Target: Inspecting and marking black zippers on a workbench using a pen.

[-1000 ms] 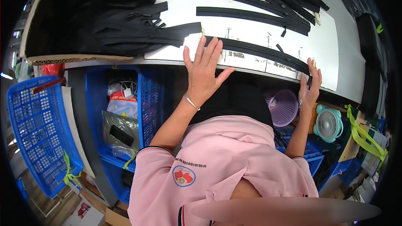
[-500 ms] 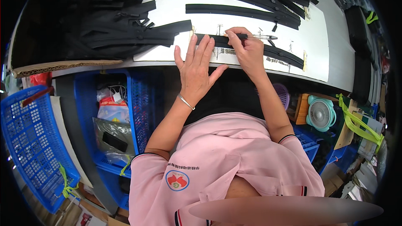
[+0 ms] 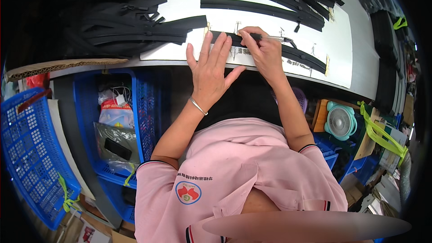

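Resting on the near black strip (image 3: pixel 302 58) atop the white board (image 3: pixel 339 31), the left hand (image 3: pixel 210 73) held its fingers apart; the right hand (image 3: pixel 266 55) had its grip clamped on a pen (image 3: pixel 272 39). Pen work there looked unfinished; whether the farther strips (image 3: pixel 252 7) were done, I couldn't tell.

On the smooth white board (image 3: pixel 338 40), a matt cloth zipper (image 3: pixel 300 57); above the board, a glossy clear plastic pen (image 3: pixel 272 38); left of the board, rough corrugated cardboard (image 3: pixel 67 67).
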Action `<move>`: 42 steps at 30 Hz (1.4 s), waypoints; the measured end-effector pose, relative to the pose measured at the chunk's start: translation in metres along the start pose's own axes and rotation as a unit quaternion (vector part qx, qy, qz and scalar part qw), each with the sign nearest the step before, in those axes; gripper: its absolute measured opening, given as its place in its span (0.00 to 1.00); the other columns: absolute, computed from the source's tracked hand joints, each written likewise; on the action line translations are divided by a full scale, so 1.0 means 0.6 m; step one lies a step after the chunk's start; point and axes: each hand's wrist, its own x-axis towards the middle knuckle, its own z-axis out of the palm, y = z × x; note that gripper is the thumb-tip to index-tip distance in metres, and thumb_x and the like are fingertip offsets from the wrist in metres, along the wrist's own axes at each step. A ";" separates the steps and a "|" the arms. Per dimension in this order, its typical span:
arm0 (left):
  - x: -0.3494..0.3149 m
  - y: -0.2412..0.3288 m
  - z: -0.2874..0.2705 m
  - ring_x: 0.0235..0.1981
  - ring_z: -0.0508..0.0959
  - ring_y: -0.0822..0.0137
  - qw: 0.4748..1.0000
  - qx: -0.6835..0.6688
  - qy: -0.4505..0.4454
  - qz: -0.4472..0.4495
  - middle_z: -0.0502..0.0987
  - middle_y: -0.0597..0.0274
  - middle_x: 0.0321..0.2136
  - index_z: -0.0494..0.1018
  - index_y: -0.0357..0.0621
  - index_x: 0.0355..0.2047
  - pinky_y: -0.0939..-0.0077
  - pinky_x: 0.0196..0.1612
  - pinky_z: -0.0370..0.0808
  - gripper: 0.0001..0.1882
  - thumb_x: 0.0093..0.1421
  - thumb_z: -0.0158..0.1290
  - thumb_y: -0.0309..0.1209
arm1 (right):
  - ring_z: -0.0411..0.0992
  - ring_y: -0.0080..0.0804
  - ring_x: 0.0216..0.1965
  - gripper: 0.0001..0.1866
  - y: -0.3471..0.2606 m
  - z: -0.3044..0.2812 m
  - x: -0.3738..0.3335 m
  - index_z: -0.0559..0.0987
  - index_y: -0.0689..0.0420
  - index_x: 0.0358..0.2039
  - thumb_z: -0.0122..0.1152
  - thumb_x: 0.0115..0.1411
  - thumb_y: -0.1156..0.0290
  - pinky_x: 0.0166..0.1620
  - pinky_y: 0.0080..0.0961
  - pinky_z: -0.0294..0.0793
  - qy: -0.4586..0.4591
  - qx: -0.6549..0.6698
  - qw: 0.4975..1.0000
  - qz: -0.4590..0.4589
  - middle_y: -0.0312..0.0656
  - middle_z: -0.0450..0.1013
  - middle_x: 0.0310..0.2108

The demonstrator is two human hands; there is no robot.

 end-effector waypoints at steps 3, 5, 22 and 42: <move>0.001 0.001 0.001 0.72 0.60 0.54 1.000 0.003 -0.002 0.000 0.69 0.62 0.67 0.69 0.47 0.67 0.36 0.71 0.40 0.42 0.56 0.66 0.52 | 0.80 0.25 0.25 0.11 -0.007 0.006 0.001 0.83 0.68 0.33 0.63 0.67 0.72 0.29 0.21 0.75 0.041 0.041 0.998 0.024 0.39 0.84 0.36; 0.001 0.001 0.000 0.72 0.60 0.54 1.000 0.003 -0.004 0.000 0.69 0.62 0.67 0.69 0.47 0.67 0.36 0.71 0.40 0.42 0.56 0.66 0.52 | 0.78 0.22 0.26 0.11 -0.003 -0.003 -0.003 0.84 0.68 0.34 0.62 0.68 0.72 0.29 0.20 0.74 0.016 0.065 0.997 0.031 0.39 0.83 0.34; 0.004 0.004 0.001 0.73 0.60 0.56 1.000 0.012 -0.009 -0.003 0.70 0.63 0.66 0.70 0.47 0.65 0.41 0.72 0.38 0.41 0.55 0.67 0.51 | 0.73 0.16 0.25 0.10 -0.002 -0.032 -0.013 0.85 0.64 0.34 0.60 0.67 0.72 0.28 0.16 0.70 -0.030 0.156 0.985 0.066 0.36 0.81 0.27; 0.007 0.007 -0.005 0.74 0.57 0.55 0.999 0.022 -0.031 0.002 0.69 0.61 0.67 0.69 0.43 0.65 0.39 0.73 0.35 0.42 0.56 0.67 0.53 | 0.70 0.25 0.16 0.10 0.076 -0.117 -0.047 0.82 0.64 0.28 0.64 0.64 0.71 0.23 0.24 0.67 0.160 -0.067 0.985 0.014 0.37 0.80 0.26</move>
